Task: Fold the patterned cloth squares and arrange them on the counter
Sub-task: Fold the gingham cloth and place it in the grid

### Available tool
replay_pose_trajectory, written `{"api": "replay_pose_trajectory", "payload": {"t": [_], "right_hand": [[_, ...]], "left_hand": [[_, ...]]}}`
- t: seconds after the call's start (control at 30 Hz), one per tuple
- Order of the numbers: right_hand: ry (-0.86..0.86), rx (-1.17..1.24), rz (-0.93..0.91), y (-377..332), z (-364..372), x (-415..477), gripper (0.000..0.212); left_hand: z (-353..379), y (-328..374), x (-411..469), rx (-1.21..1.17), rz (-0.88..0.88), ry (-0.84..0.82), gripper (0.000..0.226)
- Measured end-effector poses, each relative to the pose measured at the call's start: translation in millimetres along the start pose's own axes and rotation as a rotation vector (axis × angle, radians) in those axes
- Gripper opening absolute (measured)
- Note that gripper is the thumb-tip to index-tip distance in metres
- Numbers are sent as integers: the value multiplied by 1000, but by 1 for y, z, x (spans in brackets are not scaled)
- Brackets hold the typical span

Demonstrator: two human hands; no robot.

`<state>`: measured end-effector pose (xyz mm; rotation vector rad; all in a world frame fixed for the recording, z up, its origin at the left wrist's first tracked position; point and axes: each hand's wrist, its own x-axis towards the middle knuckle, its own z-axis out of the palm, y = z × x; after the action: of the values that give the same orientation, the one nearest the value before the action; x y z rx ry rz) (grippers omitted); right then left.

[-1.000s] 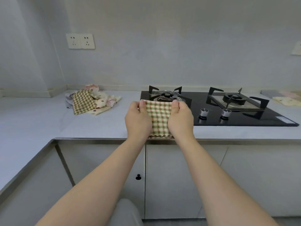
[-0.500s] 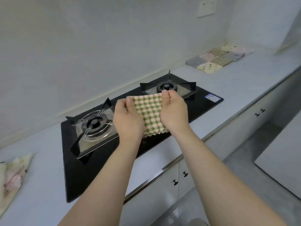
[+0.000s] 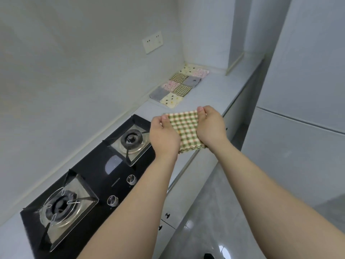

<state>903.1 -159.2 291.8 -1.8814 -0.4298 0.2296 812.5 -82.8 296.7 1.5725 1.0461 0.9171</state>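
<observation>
I hold a folded green, red and cream checked cloth (image 3: 187,128) in the air above the counter's front edge, just right of the stove. My left hand (image 3: 163,136) grips its left side and my right hand (image 3: 211,127) grips its right side, thumbs on top. Its wavy hem hangs toward me. Farther along the counter (image 3: 220,90), by the corner, lie several folded cloth squares (image 3: 180,86) in two neat rows, in checked, grey, pink and spotted cream patterns.
A black glass gas stove (image 3: 97,176) with two burners and two knobs fills the counter at the left. White cabinet doors (image 3: 173,208) run below the counter. A wall socket (image 3: 152,42) sits above; a tall white panel (image 3: 308,90) stands at the right.
My view has swung right along the counter, from the unfolded pile past the stove toward the arranged squares. Both hands have carried the checked cloth that way, still holding it.
</observation>
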Motion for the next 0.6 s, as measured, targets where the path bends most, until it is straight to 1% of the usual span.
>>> {"api": "replay_pose_trajectory", "payload": {"t": [0.17, 0.33, 0.47, 0.6], "right_hand": [[75, -40, 34, 26, -31, 44, 37], [105, -71, 89, 53, -36, 99, 37], [90, -117, 88, 70, -23, 154, 37], [38, -187, 97, 87, -1, 218, 34]], "left_hand": [[62, 0, 12, 5, -16, -83, 28], [118, -10, 44, 36, -48, -144, 29], [158, -28, 87, 40, -84, -165, 29], [200, -49, 139, 57, -132, -166, 30]]}}
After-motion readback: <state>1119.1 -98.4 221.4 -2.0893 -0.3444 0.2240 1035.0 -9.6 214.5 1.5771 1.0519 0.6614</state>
